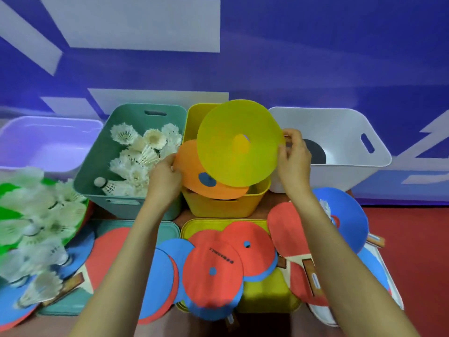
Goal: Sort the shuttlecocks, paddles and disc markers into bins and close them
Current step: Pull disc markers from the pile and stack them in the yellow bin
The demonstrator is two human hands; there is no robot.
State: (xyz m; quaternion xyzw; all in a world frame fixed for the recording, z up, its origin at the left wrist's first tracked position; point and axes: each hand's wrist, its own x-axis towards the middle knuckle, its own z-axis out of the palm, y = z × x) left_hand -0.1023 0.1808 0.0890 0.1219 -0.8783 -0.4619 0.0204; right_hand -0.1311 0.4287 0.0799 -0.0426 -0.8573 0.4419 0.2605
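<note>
The job is about half done, I think. Lots of things are in bins, but lots are left out, and no bin has its lid on.

The left hand (165, 181) pinches the edge of an orange disc (194, 166). The right hand (294, 159) pinches the edge of a yellow disc (239, 142). Both discs are tilted and sit just over the yellow bin (218, 207), in the middle of the back row. The yellow disc covers part of the orange one. I cannot see what else is in that bin.

The green bin (97, 171), just left of the yellow bin, has many white shuttlecocks (136, 161) in it. The white bin (340, 132), on the right, has one dark paddle (315, 152) in it. The pale purple bin (36, 142) is at the back left corner of the bench (181, 216). I cannot tell what is in it.

A big pile of loose shuttlecocks (36, 227) lies near the left edge, on top of a green disc (7, 190). Red and blue discs (213, 271) lie in a heap by the front edge. They cover much of the yellow lid (262, 295) and part of the green lid (167, 227). Red paddles (286, 232) lie toward the right side, with another blue disc (347, 215) beside them.

All of these need to go into bins. Then the lids must go on.
</note>
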